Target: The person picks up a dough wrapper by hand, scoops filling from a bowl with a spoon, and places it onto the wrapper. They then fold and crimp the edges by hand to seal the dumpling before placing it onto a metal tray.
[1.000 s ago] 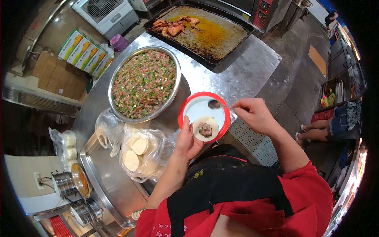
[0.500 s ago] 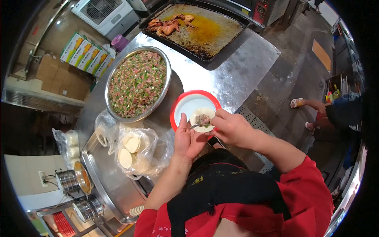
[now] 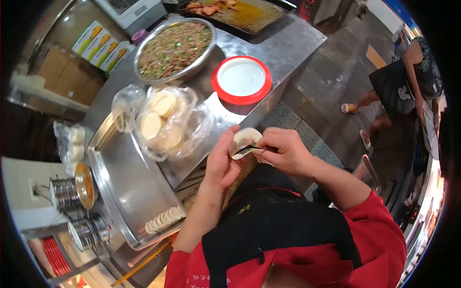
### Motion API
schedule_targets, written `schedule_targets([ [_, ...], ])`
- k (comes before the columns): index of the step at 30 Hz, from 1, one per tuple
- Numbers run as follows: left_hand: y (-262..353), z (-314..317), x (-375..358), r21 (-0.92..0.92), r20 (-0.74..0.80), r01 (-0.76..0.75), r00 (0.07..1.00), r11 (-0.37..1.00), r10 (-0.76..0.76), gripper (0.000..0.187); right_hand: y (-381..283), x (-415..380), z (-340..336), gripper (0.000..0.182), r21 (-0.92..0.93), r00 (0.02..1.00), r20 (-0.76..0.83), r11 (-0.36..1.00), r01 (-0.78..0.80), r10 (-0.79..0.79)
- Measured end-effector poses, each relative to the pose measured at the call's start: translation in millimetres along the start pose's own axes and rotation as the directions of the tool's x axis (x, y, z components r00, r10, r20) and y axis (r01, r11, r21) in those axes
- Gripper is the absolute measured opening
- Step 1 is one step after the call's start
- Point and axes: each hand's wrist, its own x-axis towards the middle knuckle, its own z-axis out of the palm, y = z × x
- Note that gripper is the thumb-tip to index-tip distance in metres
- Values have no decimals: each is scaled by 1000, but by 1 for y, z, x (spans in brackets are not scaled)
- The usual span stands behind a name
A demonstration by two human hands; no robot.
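My left hand [image 3: 222,161] is closed around a round dumpling wrapper [image 3: 238,136], its sides bent up. A small lump of meat filling [image 3: 246,142] sits in the middle of the wrapper. My right hand [image 3: 287,152] grips a slim metal utensil [image 3: 255,147], its tip at the filling; the tip's shape is hard to make out. Beyond my hands stands a red-rimmed white bowl [image 3: 222,91] on the steel table. Stacked wrappers [image 3: 152,126] lie in a clear plastic bag to the left. Behind them is a large metal bowl [image 3: 214,41] of meat and greens filling.
A steel tray [image 3: 126,192] at the left holds a row of folded dumplings [image 3: 164,220]. An oven tray [image 3: 249,21] with cooked meat sits at the table's far end. Metal pots [image 3: 65,194] stand far left. Another person [image 3: 384,96] is on the floor at the right.
My view has tilted down and shifted, showing more of the steel tray and its dumplings. My hands have come back from over the red-rimmed bowl, and the wrapper is more cupped.
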Motion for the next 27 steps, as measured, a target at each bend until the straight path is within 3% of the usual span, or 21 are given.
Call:
schedule_targets([
  [1,-3,1,-18,109,-32,-32,999,994,36,35,-7,-6,6,16,129,988,-5,980,-155,157],
  [2,-1,2,-34,254,-36,-17,999,967,27,36,-16,-12,12,16,119,990,-2,983,-138,140],
  [4,1,2,-59,296,110,-20,994,955,-13,34,-27,-20,20,18,313,912,72,860,-404,403],
  [5,2,2,-72,293,124,-31,992,956,-6,34,-31,-24,22,20,342,902,109,836,-430,419],
  [6,2,3,-82,554,200,-194,975,809,96,33,-37,-26,22,20,333,905,101,843,-422,413],
  [7,1,3,-90,747,296,-339,940,572,171,33,-43,-28,23,20,350,900,122,831,-433,418],
  [8,-2,3,-93,741,304,-350,936,574,178,33,-48,-29,23,21,366,896,145,819,-443,420],
  [10,-6,3,-100,806,388,-500,851,317,355,32,-57,-30,23,22,341,906,134,840,-423,402],
  [11,-8,3,-103,826,353,-477,853,300,384,30,-59,-31,23,22,333,910,130,847,-415,394],
  [16,-17,6,-111,808,257,-451,849,380,461,23,-61,-37,11,14,355,894,181,821,-447,409],
  [18,-17,12,-110,762,213,-441,863,475,459,22,-52,-35,7,20,477,924,10,810,-342,383],
  [22,-14,22,-96,735,247,-460,866,499,435,23,-25,-34,-26,25,362,857,170,778,-514,487],
  [23,-14,25,-88,717,269,-483,857,502,440,23,-17,-33,-36,31,304,865,252,813,-497,435],
  [27,-18,44,-52,680,279,-483,866,552,414,24,10,-26,-43,30,500,872,334,717,-486,358],
])
